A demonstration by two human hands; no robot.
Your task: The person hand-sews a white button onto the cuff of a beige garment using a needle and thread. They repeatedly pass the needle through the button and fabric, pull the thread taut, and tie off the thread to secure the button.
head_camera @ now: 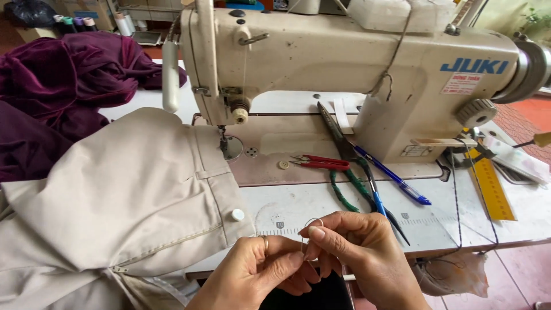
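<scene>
My left hand (pixel 258 270) and my right hand (pixel 359 252) meet at the table's front edge, fingertips pinched together on a thin thread (pixel 313 223) that loops up between them. A ring sits on a left finger. Beige trousers (pixel 126 201) with a white button (pixel 237 214) and an open zip lie just left of my hands, their waistband reaching under the needle (pixel 222 138) of a cream sewing machine (pixel 356 63).
On the machine bed lie large scissors with green-wrapped handles (pixel 344 166), red thread snips (pixel 321 163), two blue pens (pixel 396 181) and a loose button (pixel 283 165). A yellow ruler (pixel 491 186) is at right. Dark purple velvet fabric (pixel 63 86) is piled at left.
</scene>
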